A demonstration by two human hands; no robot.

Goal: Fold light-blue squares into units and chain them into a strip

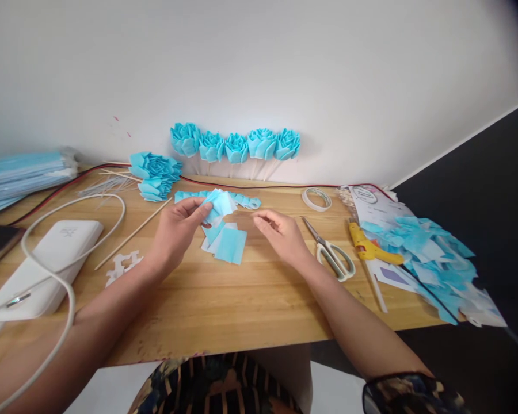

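Observation:
My left hand (pixel 179 227) pinches a small stack of light-blue and white fabric squares (pixel 220 204) between thumb and fingers. Just below it, more blue and white squares (pixel 231 246) lie loose on the table. To their right, my right hand (pixel 278 233) hovers with thumb and forefinger pressed together; whether something thin sits between the tips I cannot make out. Behind the hands runs a row of folded blue petals (pixel 248 202), partly covered by the stack and my left hand.
Blue fabric flowers on sticks (pixel 236 148) lean against the wall; others (pixel 155 172) lie at left. Scissors (pixel 334 253), a tape roll (pixel 316 199), a yellow glue gun (pixel 366 244) and a fabric pile (pixel 435 259) are right. A white power bank (pixel 52 264) with cable lies left.

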